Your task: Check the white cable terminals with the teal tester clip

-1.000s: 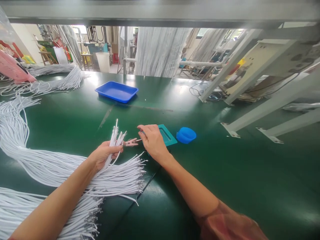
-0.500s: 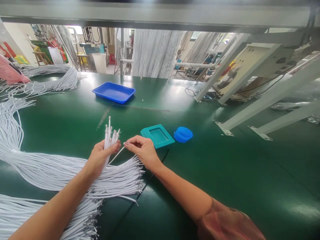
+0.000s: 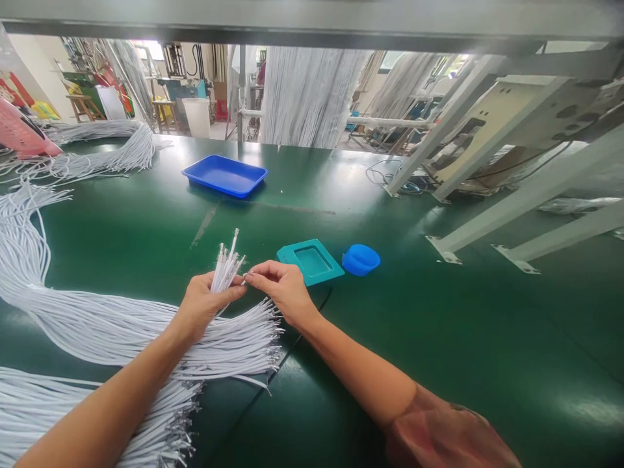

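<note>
"Head view, biggest first: what is there?"

"Green counter [image 3: 453,364], and along its left side a long bundle of white cords [image 3: 117,322], the near ends fanned out."

"How would that bundle handle?"

"Limp and bendy, I'd judge. Each cord seems light, but together they probably carry some weight and would splay unless taken around the full thickness."

"Next down?"

"Teal tray [image 3: 319,263], lying on the counter, partly covered by the right hand [image 3: 290,296] from here."

"And the left hand [image 3: 199,302]?"

"Closed around a small bunch [image 3: 226,272] of cords, ends pointing up, above the fanned part of the bundle."

"What's the right one doing?"

"Thumb and forefinger are pinched on what looks like one cord end [image 3: 245,279], just beside the left thumb."

"Best hold?"

"For the bunch, a firm wrap below the tips [image 3: 236,232]; smooth cords may slip singly. For one cord, pinch just behind its tip, which looks stiffer and could fray."
</note>
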### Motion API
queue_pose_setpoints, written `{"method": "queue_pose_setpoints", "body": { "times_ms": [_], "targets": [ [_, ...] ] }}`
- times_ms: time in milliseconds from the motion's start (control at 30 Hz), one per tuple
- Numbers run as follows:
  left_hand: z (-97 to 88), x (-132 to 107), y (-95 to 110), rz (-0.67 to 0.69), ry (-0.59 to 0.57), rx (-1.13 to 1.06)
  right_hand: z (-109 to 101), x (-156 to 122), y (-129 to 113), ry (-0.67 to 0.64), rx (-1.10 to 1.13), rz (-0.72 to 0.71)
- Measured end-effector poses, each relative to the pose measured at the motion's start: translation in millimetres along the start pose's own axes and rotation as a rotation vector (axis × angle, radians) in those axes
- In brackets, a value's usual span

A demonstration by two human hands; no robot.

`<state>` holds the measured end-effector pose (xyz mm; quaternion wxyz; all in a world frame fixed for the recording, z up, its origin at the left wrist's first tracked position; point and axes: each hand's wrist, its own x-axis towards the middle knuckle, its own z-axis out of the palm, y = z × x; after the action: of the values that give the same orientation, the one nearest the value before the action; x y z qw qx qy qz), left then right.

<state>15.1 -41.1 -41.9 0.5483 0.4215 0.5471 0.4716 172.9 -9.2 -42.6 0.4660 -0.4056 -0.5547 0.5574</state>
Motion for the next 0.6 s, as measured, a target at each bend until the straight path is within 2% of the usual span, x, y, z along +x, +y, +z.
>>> {"method": "queue_pose_setpoints", "body": {
  "times_ms": [100,233,400,467,533,600],
  "targets": [
    [-0.3,-1,0,-0.010,-0.002,-0.003,2,-1,2,0.012,0.015,-0.016],
    [-2.4,0,-1,-0.037,-0.033,-0.069,3,0,-4,-0.067,0.168,0.026],
    [-2.0,0,4,-0.068,-0.070,-0.137,2,1,-1,-0.248,0.447,0.257],
    [-1.2,-1,6,-0.074,-0.063,-0.152,0,3,1,-0.307,0.494,0.330],
    [-1.0,-1,7,-0.083,-0.044,-0.159,-3,5,0,-0.299,0.422,0.287],
    [-1.3,0,8,-0.089,-0.038,-0.155,-7,8,-4,-0.266,0.269,0.150]
  ]
}}
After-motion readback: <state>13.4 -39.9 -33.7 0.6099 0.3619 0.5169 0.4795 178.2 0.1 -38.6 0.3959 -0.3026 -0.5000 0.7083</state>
